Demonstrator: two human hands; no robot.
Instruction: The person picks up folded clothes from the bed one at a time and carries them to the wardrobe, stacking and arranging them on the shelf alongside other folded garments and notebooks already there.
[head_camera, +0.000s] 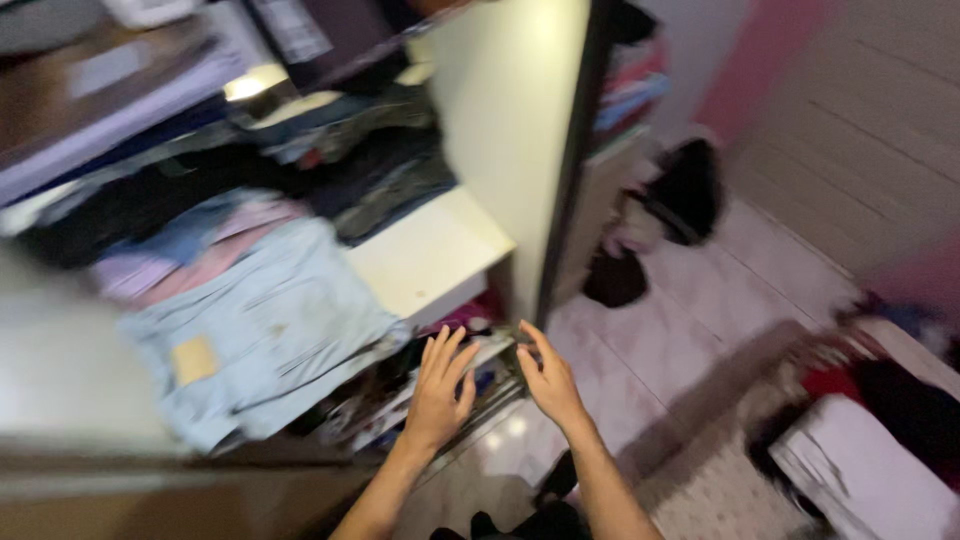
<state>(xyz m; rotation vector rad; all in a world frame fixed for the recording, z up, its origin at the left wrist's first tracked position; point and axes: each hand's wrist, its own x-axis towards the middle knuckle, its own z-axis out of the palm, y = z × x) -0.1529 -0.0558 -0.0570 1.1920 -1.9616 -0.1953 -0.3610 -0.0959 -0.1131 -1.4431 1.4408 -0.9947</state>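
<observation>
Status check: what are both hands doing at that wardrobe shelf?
Left hand open, right hand open, both empty. Nearest: clutter on lower shelf. Folded light-blue jeans overhang above. Picture blurred.

A white wardrobe shelf (430, 255) carries most of the clothes. A folded pair of light blue jeans (262, 330) lies on its front part, hanging a little over the front edge, with a tan patch facing up. Behind the jeans sit folded pink and lilac garments (190, 262), and further back a stack of dark clothes (370, 170). The right end of the shelf is bare. The tiled floor (690, 320) to the right bears a dark garment (615, 278) near the wardrobe's foot and a black bag (688, 190) beyond it.
</observation>
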